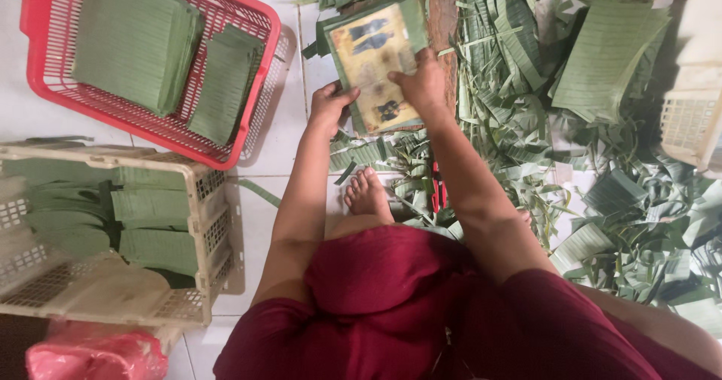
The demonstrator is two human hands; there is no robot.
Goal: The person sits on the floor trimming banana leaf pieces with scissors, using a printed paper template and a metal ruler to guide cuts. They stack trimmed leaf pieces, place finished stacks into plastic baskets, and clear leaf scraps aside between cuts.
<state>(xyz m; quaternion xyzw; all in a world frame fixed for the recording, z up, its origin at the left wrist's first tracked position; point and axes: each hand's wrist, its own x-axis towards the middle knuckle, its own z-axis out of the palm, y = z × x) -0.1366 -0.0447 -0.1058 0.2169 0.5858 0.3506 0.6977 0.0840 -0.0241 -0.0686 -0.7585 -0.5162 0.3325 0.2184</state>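
**Hands holding a template on stacked leaves**

Left to right: two baskets, one red [256, 30] with two leaf stacks, one cream [207, 237] also holding leaves. The left hand [329, 105] pinches the near corner of the yellow card [372, 68]; the right hand [425, 86] presses flat on it over the leaf stack [414, 15]. One pair of red scissors [438, 192] lies near one bare foot [367, 196]. Scraps [624, 222] spread rightward. Uneven pressure could skew the card.

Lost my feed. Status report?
Left hand grips worn yellowish rectangular card at its edge. Right hand presses on top. Green banana-leaf stack beneath.
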